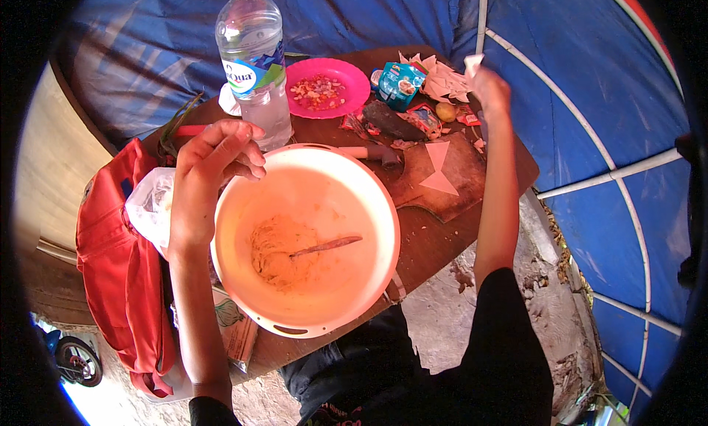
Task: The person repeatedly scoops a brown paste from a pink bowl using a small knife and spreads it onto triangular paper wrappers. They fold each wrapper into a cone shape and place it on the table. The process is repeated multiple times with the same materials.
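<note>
Bowl [361, 205] looks like pale plastic, so it should prove stiff and fairly light, weighted mainly by the soft, likely sticky mix [271, 255]; the rim slots, near 12 and 6 o'clock, offer the best hold. It sits on the table [450, 239], between 4 and 5 o'clock from the left hand [214, 161]. That hand's fingers are half curled and a little spread, with nothing seen in them; whether they touch the rim, I cannot tell. The right hand [490, 93], well apart near the bowl's 2 o'clock, pinches a white piece [473, 61] at its own 11 o'clock. Too small to identify, the piece looks light and perhaps easily creased: an edge grip suits it. The stirrer [332, 245] rests in the mix, handle toward 3 o'clock; the board [461, 190] lies at the bowl's 2 o'clock.
</note>
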Motion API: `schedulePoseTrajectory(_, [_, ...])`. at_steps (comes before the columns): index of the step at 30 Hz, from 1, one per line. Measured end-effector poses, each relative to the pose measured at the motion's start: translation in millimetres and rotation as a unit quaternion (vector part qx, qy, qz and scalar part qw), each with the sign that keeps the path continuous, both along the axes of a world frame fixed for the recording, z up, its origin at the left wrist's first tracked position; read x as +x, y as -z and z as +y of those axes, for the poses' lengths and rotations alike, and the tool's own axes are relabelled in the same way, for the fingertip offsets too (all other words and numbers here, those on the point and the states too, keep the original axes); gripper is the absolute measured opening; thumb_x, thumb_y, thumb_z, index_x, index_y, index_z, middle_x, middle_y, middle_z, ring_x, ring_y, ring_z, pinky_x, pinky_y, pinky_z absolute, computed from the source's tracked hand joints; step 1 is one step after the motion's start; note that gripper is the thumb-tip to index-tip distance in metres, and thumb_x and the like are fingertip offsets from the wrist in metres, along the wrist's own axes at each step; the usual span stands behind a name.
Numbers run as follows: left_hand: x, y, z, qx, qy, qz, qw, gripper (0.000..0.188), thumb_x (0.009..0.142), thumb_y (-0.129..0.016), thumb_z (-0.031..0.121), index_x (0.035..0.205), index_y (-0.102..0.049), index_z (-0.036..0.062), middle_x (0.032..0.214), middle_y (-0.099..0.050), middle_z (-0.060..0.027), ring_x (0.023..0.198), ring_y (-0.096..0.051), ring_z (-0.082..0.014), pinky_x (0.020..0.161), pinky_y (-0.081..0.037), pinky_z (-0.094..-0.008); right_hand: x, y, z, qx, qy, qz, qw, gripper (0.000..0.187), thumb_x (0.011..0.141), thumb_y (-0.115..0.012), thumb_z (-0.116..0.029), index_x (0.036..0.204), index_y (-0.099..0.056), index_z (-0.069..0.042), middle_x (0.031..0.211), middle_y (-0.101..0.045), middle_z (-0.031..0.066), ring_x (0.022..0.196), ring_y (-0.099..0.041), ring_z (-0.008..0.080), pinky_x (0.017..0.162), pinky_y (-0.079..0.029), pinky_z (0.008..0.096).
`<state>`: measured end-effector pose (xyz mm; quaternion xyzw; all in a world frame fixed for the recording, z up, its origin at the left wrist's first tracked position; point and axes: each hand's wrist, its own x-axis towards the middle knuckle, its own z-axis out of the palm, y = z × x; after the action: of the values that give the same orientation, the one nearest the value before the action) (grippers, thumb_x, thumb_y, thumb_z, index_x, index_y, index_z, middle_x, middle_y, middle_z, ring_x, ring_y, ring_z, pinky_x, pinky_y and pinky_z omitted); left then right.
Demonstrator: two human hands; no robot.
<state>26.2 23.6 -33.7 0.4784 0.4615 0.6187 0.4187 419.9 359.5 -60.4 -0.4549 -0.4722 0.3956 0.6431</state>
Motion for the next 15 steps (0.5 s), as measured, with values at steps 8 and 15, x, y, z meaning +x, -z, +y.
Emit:
schedulePoseTrajectory(8, [-1, 4, 6, -0.014, -0.005, -0.035, 0.999, 0.027, 0.101, -0.047, 0.025, 0.081, -0.053, 0.0080, 0.067, -0.053, -0.0023, 0.065, -0.056, -0.0122, 0.068, -0.045, -0.0258, 36, 112, -63, 0.080, 0.002, -0.251, 0.965, 0.020, 0.080, -0.075, -0.015, 0.093, -0.071, 0.000, 0.089, -0.073, 0.0097, 0.085, -0.068, 0.0174, 0.076, -0.053, 0.0290])
schedulePoseTrajectory(15, [-4, 6, 7, -0.024, -0.046, -0.034, 0.998, 0.034, 0.100, -0.050, 0.031, 0.074, -0.047, 0.0091, 0.065, -0.049, -0.0023, 0.063, -0.053, -0.0141, 0.068, -0.043, -0.0287, 7, 63, -171, -0.132, -0.113, -0.578, 0.797, 0.041, 0.070, -0.086, -0.024, 0.094, -0.067, 0.003, 0.085, -0.069, 0.0080, 0.078, -0.066, 0.0164, 0.071, -0.051, 0.0285])
